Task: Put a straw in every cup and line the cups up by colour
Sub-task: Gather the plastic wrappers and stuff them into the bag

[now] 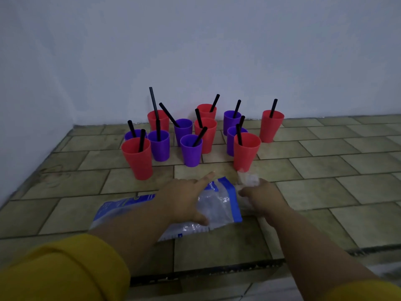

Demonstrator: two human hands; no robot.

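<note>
Cups [205, 140]: twelve counted, six red and six purple, upright in a loose mixed cluster at the far side of the tiled surface [325, 192], close to the wall [217, 51]. The colours are mingled, not sorted into rows. Each cup has one black straw [153, 101] leaning in it.

Nearer the person, a clear plastic bag [219, 205] with blue bands lies flat on the tiles, just in front of the cluster. The left hand [184, 200] rests on the bag, fingers stretched out, index finger pointing toward the cups. The right hand [262, 196] has its fingers curled round the bag's crumpled clear end. Yellow sleeve [65, 268] on the left arm.
</note>
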